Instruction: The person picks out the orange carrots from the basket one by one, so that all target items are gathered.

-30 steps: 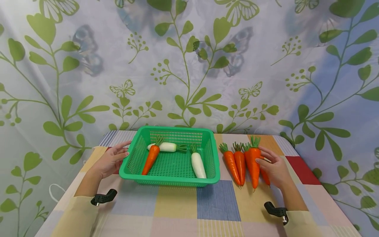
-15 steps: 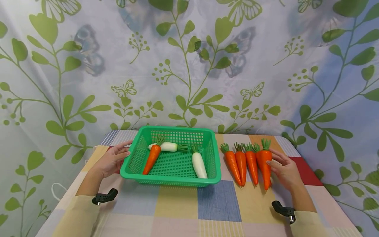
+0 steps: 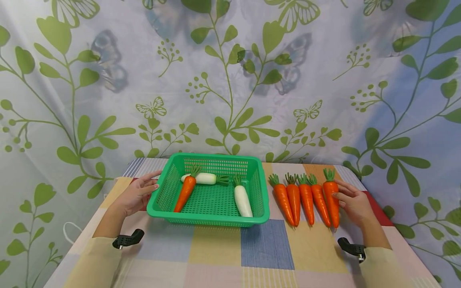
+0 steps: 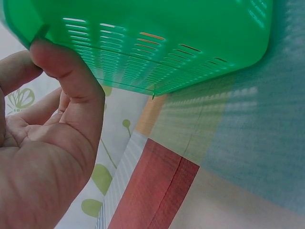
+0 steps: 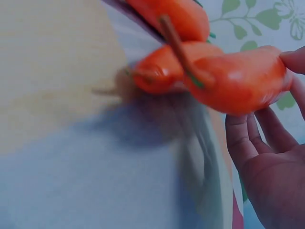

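Note:
In the head view my right hand (image 3: 354,202) pinches the rightmost orange carrot (image 3: 330,198) between thumb and fingers, its green top pointing to the back. In the right wrist view this carrot (image 5: 240,78) is held just over its neighbour, the thumb on one side and fingers on the other. Several more carrots (image 3: 306,204) lie in a row to its left. My left hand (image 3: 135,194) is at the left side of a green plastic basket (image 3: 209,219), relaxed fingers touching the rim from outside. Inside are one carrot (image 3: 185,194) and two white radishes (image 3: 243,201).
A patchwork cloth (image 3: 216,252) covers the table. Behind it hangs a curtain (image 3: 230,100) printed with leaves and butterflies. A white cable (image 3: 66,234) loops at the table's left edge.
My right hand has moved right with the carrot, from over the other carrots to the right end of the row, uncovering those beneath. The left hand and basket stay in place.

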### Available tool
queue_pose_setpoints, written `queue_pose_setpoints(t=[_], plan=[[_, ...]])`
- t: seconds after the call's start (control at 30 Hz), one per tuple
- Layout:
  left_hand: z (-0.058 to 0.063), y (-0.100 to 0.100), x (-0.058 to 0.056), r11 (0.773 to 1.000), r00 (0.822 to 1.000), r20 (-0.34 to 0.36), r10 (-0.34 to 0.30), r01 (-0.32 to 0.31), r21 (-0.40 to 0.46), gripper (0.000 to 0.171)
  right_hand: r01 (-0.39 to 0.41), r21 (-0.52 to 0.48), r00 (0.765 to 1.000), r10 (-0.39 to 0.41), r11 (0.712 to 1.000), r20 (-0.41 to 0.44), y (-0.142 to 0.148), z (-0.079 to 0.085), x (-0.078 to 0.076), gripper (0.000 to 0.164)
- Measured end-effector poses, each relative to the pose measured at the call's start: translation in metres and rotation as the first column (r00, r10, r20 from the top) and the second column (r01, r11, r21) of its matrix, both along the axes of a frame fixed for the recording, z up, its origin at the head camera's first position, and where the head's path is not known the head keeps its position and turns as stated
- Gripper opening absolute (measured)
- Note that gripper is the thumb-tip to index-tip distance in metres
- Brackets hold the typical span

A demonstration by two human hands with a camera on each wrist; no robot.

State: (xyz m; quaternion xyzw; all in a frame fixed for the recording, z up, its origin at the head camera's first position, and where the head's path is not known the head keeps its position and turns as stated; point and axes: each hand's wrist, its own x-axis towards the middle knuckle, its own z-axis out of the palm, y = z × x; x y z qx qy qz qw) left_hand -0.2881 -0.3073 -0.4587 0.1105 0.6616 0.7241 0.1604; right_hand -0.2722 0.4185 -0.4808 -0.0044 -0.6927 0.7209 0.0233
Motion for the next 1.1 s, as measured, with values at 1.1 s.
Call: queue_pose_setpoints(t=[1.1], plan=[[-0.001, 0.000, 0.000, 1.000, 1.000, 0.004, -0.018, 0.018, 0.014, 0.069, -0.178, 0.533, 0.970, 0.057, 0.828, 0.236, 0.024, 0.002, -0.034, 0.080]])
